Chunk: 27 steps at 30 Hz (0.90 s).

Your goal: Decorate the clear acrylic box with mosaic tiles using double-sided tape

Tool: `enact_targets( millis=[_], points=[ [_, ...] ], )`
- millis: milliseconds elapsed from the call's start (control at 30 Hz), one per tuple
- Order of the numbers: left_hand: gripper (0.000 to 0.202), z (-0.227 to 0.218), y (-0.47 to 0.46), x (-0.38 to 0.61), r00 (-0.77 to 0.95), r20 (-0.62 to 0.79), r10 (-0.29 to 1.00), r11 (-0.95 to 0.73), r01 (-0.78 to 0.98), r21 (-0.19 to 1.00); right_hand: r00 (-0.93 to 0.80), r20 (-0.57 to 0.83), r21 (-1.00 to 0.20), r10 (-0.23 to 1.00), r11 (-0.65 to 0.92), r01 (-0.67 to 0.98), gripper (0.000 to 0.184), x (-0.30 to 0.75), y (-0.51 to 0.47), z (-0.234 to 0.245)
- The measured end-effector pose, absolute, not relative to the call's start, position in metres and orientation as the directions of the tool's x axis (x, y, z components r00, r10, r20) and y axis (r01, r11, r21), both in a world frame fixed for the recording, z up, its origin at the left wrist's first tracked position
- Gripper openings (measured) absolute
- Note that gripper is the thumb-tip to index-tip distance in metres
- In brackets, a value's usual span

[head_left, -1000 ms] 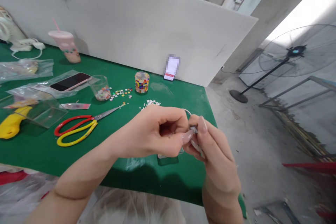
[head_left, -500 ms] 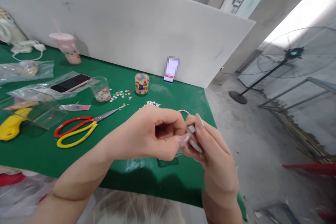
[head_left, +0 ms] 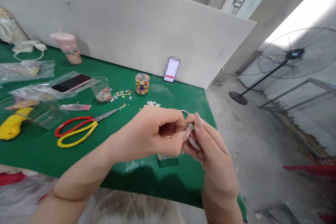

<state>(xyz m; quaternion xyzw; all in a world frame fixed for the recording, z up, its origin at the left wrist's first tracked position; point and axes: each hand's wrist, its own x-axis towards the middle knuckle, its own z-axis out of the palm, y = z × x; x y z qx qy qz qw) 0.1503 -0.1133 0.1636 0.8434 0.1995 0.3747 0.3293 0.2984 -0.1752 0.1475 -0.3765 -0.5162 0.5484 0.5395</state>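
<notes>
My right hand (head_left: 214, 143) is closed, pinching a small grey-white square tile (head_left: 190, 126) between thumb and fingers. From the left my left hand (head_left: 154, 129) meets it, its thumb and curled fingers pinched against the tile's near side. Much of the tile is covered by fingertips. Beneath the hands lies a clear box (head_left: 168, 157) with coloured bits in it, mostly hidden. A thin white curved rim (head_left: 184, 111) shows just behind the fingers; the rest of that object is out of sight. Loose white tiles (head_left: 153, 104) lie beyond my left hand.
A tile-covered cup (head_left: 142, 84) stands farther back, beside scattered coloured tiles (head_left: 122, 93) and a plastic cup of bits (head_left: 103, 92). Red-and-yellow scissors (head_left: 78, 129), a phone (head_left: 71, 83), a pink drink cup (head_left: 67, 47) and a yellow tool (head_left: 14, 124) lie left. Another phone (head_left: 170, 71) leans on the board.
My left thumb has shifted slightly right and up onto the tile. More of the clear box shows beneath my left hand. My right hand has barely moved.
</notes>
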Motion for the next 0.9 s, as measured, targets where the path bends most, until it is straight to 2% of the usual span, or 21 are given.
enact_targets(
  millis=[467, 733, 900],
  points=[
    [0.024, 0.1626, -0.116, 0.155, 0.596, 0.551, 0.585, -0.746, 0.128, 0.654, -0.093, 0.136, -0.973, 0.986, 0.115, -0.201, 0.039, 0.2975, -0.1755, 0.1467],
    [0.012, 0.1657, -0.1207, 0.1511, 0.582, 0.611, 0.536, -0.84, 0.301, 0.45, -0.105, 0.115, -0.985, 0.988, 0.1, -0.14, 0.037, 0.3001, -0.1754, 0.1495],
    [0.008, 0.1659, -0.123, 0.1499, 0.587, 0.634, 0.504, -0.864, 0.35, 0.362, -0.021, 0.15, -0.984, 0.988, 0.148, -0.096, 0.036, 0.2976, -0.1764, 0.1459]
  ],
)
